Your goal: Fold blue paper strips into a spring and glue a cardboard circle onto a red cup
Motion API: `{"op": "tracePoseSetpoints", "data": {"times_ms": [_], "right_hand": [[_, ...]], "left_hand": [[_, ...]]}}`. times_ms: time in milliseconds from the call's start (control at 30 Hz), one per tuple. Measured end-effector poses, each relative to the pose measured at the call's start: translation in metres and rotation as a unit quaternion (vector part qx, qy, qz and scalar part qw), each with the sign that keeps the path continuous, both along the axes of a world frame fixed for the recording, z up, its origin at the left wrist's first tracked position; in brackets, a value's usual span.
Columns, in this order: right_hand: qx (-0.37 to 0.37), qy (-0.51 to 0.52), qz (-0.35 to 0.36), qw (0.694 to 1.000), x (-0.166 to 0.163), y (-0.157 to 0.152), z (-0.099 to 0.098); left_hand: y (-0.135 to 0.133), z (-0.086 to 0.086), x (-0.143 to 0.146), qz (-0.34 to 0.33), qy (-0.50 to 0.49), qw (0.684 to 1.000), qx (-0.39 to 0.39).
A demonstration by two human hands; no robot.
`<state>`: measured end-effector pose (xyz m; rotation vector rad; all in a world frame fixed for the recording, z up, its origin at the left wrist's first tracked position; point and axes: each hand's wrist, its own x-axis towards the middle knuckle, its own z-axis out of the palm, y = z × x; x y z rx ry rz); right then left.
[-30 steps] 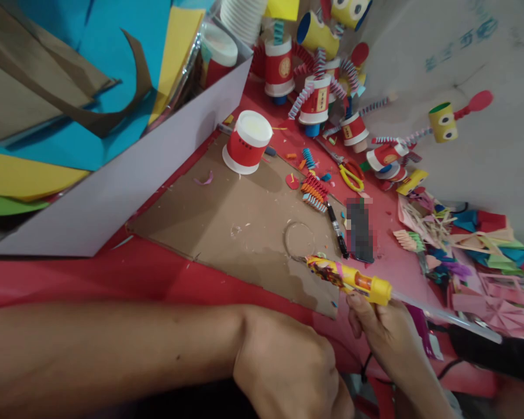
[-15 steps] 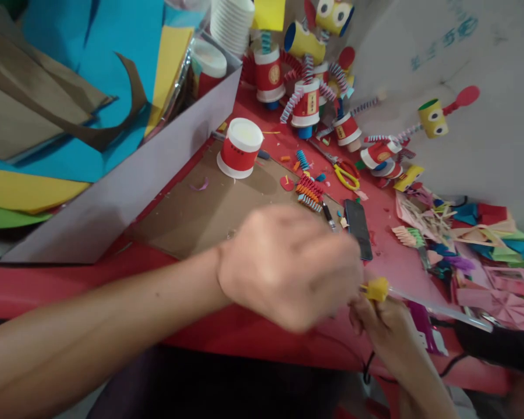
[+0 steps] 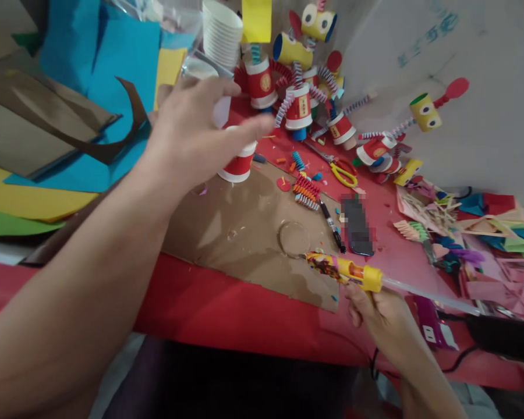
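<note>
My left hand point(image 3: 196, 128) reaches out over the red and white paper cup point(image 3: 236, 169), fingers apart and thumb stretched to the right. It hides much of the cup, and whether it touches it I cannot tell. The cup stands upside down on a brown cardboard sheet point(image 3: 244, 244). In my right hand point(image 3: 379, 308) is a yellow hot glue gun point(image 3: 344, 270), its nozzle pointing left over the cardboard. A clear glue stick point(image 3: 432, 294) sticks out of its back end.
Paper-cup figures point(image 3: 299, 107) stand along the wall beside stacked white cups point(image 3: 222, 35). Yellow-handled scissors point(image 3: 344, 173), folded paper strips point(image 3: 306, 191), a black marker point(image 3: 332, 224) and a phone point(image 3: 358, 227) lie mid-table. Paper scraps point(image 3: 502, 250) crowd the right; coloured sheets point(image 3: 126, 64) fill the left.
My left hand has moved from in front of the glue gun up and left to the cup, its closed fingers now spread. The glue gun, mostly hidden before, shows in my right hand.
</note>
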<state>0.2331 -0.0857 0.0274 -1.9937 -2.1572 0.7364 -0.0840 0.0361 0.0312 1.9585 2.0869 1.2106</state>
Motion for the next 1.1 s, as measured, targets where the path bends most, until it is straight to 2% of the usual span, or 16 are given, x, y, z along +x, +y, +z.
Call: {"op": "tracePoseSetpoints", "data": {"times_ms": [33,100,200,267,400,467,567,700,833,967,1033,1100], "right_hand": [[-0.002,0.002,0.000,1.000,0.000,0.000,0.000],[0.001,0.003,-0.002,1.000,0.001,0.000,-0.001],[0.011,0.005,-0.003,1.000,0.000,0.000,-0.001],[0.011,0.011,-0.006,1.000,0.000,-0.001,-0.002],[0.017,0.031,-0.025,0.999,0.002,-0.003,-0.002],[0.020,0.058,-0.043,0.997,0.007,-0.005,-0.004],[0.011,0.133,-0.075,0.988,0.018,-0.011,-0.011],[0.046,0.238,-0.138,0.960,0.029,-0.021,-0.019],[0.080,0.276,-0.205,0.935,0.037,-0.029,-0.020],[0.164,0.223,-0.241,0.930,0.048,-0.035,-0.020],[0.206,0.195,-0.258,0.924,0.054,-0.037,-0.022],[0.247,0.168,-0.261,0.918,0.061,-0.040,-0.026]], "left_hand": [[0.000,-0.002,0.000,0.003,0.024,1.000,-0.019],[0.000,-0.005,0.000,-0.015,0.063,0.998,-0.009],[-0.003,-0.003,0.002,-0.084,0.106,0.988,0.080],[-0.005,-0.001,0.004,-0.125,0.126,0.980,0.096],[-0.010,-0.006,0.007,-0.185,0.156,0.970,0.009],[-0.011,-0.012,0.007,-0.182,0.167,0.968,-0.035],[-0.008,-0.018,0.005,-0.186,0.179,0.965,-0.049],[-0.003,-0.019,0.007,-0.161,0.141,0.976,-0.043],[0.008,-0.030,0.009,-0.153,0.098,0.983,-0.013],[0.019,-0.044,0.007,-0.126,0.005,0.991,0.051],[0.018,-0.042,0.011,-0.134,-0.058,0.985,0.090],[0.013,-0.035,0.021,-0.168,-0.113,0.973,0.114]]}}
